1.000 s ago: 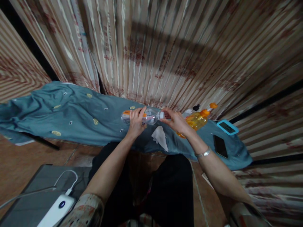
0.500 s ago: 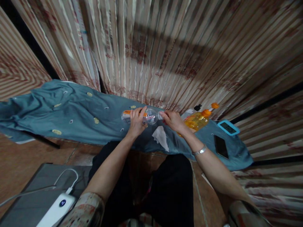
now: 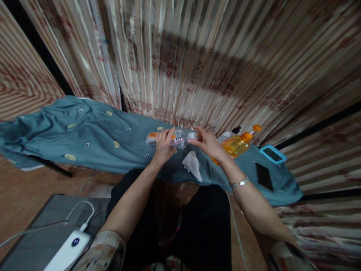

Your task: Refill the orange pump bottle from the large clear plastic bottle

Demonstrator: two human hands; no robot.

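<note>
A clear plastic bottle [image 3: 180, 137] with an orange label lies on its side over the blue-green cloth, its neck toward the right. My left hand [image 3: 164, 145] is closed around the bottle's middle. At the neck, my right hand [image 3: 208, 142] has its thumb and fingers on either side of the white bottle cap [image 3: 193, 136]. Whether the cap is loose from the neck cannot be made out. Just below the bottle lies a crumpled white tissue [image 3: 193, 165]. Beyond my right hand, a pump bottle of yellow liquid [image 3: 237, 145] leans at an angle, partly hidden by my wrist.
The patterned cloth [image 3: 93, 130] covers a narrow table against a striped curtain [image 3: 180, 67]. A blue-framed digital clock [image 3: 273, 154] and a black phone [image 3: 264, 176] lie at the right end. A white power bank [image 3: 69, 248] with a cable rests on a grey surface at lower left.
The fingers of my right hand have gone from a tight pinch at the cap to a wider hold around it. My left hand keeps its place on the bottle.
</note>
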